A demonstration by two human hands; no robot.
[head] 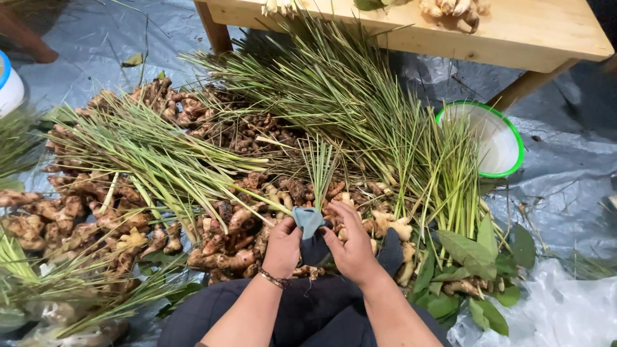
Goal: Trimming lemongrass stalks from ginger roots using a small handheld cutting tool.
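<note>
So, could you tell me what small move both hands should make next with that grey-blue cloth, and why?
Probably draw the grey-blue cloth snug: the left hand and right hand both pinch it at the base of the thin green lemongrass bundle, where it looks bunched and loose.

hands (321, 247): 2 | white bowl with green rim (491, 138): 1 | wooden table (514, 32): 1 | grey cloth (310, 225): 1

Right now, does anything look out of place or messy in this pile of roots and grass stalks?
Nothing looks damaged. The one odd item is a dark cloth with a grey-blue end, held by both the left hand and the right hand over the ginger roots. The green-rimmed bowl lies tilted on the tarp.
</note>
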